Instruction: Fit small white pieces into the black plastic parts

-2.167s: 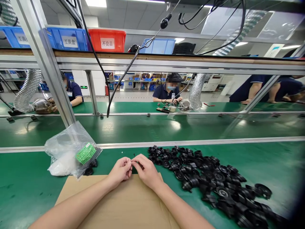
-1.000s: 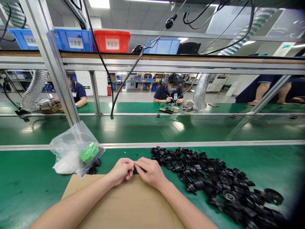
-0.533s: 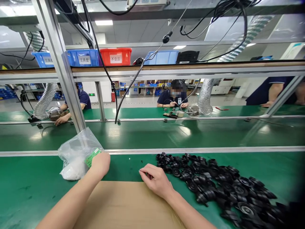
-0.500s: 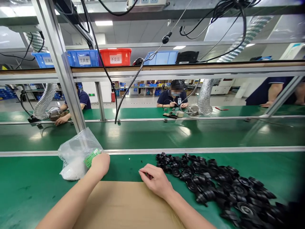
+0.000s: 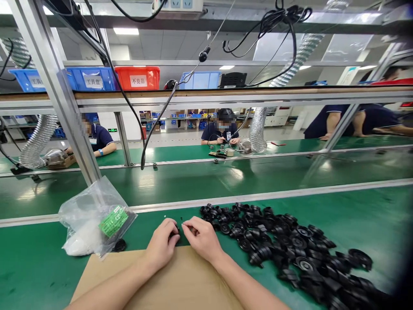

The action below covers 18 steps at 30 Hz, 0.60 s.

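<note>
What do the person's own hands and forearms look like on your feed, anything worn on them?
Both the left hand and right hand are ungloved. The left forearm and right forearm are bare, with no sleeve, watch, strap or cable showing. No ring can be made out, though some fingers are hidden.

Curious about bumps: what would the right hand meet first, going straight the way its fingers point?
Probably the left hand or the black part in it; depth is unclear.

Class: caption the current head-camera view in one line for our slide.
Left hand holds a dark piece, right hand close by, heaped black parts to the right.
</note>
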### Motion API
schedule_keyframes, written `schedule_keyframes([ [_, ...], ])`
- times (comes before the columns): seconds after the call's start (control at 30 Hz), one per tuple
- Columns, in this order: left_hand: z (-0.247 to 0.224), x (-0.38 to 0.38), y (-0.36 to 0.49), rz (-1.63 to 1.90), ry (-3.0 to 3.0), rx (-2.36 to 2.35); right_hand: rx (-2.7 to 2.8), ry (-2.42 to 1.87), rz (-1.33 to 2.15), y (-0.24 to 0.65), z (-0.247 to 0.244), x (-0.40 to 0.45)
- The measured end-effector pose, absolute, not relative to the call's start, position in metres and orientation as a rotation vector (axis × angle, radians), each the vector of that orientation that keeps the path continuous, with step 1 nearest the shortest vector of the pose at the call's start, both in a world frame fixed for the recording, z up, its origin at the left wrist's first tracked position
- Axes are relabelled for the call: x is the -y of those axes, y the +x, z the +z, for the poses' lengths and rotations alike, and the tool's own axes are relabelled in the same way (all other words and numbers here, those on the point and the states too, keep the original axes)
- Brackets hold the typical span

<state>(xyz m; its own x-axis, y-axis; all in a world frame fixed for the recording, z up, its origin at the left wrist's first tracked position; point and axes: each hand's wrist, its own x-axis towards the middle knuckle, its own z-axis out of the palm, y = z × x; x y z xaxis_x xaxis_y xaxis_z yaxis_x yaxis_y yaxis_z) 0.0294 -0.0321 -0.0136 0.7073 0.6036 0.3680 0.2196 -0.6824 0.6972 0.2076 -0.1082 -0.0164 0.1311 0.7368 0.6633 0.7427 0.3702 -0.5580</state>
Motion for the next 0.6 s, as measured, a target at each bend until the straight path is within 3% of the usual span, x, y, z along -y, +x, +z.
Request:
schedule_keyframes([
  [0.6, -0.023, 0.022, 0.026, 0.852, 2.133, -0.472, 1.721, -1.347, 0.031, 0.200, -0.014, 0.110],
])
